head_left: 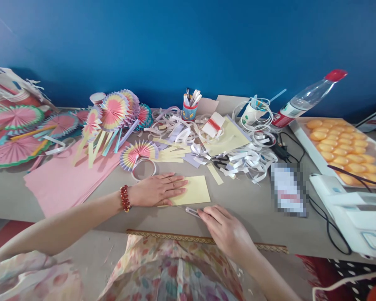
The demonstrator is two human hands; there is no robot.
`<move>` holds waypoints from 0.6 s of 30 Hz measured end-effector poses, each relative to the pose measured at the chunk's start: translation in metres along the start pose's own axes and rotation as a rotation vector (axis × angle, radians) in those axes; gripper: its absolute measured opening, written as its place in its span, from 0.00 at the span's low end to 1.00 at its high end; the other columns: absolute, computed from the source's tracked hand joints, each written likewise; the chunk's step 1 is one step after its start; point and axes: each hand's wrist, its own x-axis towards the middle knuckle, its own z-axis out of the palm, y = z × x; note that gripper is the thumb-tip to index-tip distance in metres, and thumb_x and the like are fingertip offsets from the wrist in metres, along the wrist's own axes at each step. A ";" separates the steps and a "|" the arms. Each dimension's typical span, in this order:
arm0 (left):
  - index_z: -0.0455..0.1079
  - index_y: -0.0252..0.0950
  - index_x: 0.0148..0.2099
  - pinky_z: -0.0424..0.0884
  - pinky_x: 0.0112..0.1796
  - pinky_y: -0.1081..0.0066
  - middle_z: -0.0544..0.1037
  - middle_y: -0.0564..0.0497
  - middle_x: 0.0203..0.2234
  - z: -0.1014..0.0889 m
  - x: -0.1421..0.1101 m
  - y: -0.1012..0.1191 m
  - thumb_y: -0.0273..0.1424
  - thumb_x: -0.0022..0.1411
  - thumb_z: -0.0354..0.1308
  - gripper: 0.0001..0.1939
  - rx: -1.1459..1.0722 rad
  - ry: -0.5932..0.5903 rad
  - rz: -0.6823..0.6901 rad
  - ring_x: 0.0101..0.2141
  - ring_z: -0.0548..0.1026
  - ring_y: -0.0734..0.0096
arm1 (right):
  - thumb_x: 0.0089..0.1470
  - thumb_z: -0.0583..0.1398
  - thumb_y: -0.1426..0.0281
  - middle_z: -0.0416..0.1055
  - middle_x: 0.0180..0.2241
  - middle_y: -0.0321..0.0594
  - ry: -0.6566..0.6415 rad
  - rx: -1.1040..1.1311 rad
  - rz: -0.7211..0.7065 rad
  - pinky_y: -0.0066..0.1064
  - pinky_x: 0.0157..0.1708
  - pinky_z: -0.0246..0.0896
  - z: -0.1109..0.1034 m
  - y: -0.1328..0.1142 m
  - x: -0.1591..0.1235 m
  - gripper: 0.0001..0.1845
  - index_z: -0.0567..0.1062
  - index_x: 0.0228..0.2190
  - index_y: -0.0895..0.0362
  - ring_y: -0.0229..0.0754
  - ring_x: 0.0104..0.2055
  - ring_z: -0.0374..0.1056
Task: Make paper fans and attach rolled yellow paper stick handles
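Observation:
My left hand (159, 190) lies flat with its fingers stretched out, pressing on a rectangle of pale yellow paper (198, 189) near the table's front. The hand covers the paper's left part. Just right of the paper's lower edge, my right hand (224, 228) is closed around a small white craft knife (192, 212), its tip pointing left. The blade is too fine to make out clearly. Behind my left hand are a roll of tape (144, 169) and a yellow, pink and purple pleated paper fan (136, 152).
Pink paper sheets (72, 179) and several folded fans (114, 110) lie left. Paper strips (250, 161) tangle behind, around scissors (219, 160) and a pen cup (189, 110). A tilted bottle (307, 100), tray of yellow items (341, 146), blurred phone-like object (288, 190) and white router-like device (354, 213) stand right.

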 end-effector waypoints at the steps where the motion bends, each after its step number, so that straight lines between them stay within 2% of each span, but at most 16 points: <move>1: 0.49 0.40 0.72 0.42 0.68 0.59 0.48 0.48 0.71 0.000 0.000 0.000 0.41 0.75 0.43 0.28 0.001 -0.006 -0.002 0.70 0.46 0.63 | 0.64 0.49 0.80 0.75 0.38 0.47 -0.001 -0.001 -0.002 0.34 0.41 0.70 0.000 -0.001 0.000 0.18 0.75 0.48 0.62 0.44 0.41 0.70; 7: 0.48 0.40 0.72 0.42 0.68 0.59 0.49 0.49 0.71 -0.001 0.000 0.000 0.41 0.75 0.44 0.28 -0.011 -0.008 -0.016 0.70 0.46 0.64 | 0.64 0.48 0.80 0.75 0.39 0.47 0.010 0.003 -0.015 0.34 0.42 0.70 0.003 -0.006 0.005 0.19 0.74 0.49 0.62 0.44 0.41 0.70; 12: 0.47 0.41 0.73 0.45 0.68 0.59 0.51 0.48 0.70 -0.001 -0.001 0.000 0.40 0.73 0.47 0.30 -0.027 0.020 -0.004 0.69 0.48 0.64 | 0.65 0.48 0.80 0.74 0.38 0.47 0.011 0.016 -0.025 0.33 0.39 0.69 0.004 -0.009 0.008 0.18 0.74 0.48 0.63 0.44 0.40 0.70; 18: 0.48 0.40 0.72 0.42 0.68 0.60 0.48 0.49 0.71 -0.003 0.000 0.001 0.40 0.74 0.45 0.29 -0.022 -0.017 -0.016 0.70 0.45 0.65 | 0.66 0.48 0.79 0.74 0.37 0.46 0.004 0.030 -0.044 0.33 0.39 0.68 0.008 -0.010 0.010 0.17 0.74 0.47 0.63 0.45 0.39 0.69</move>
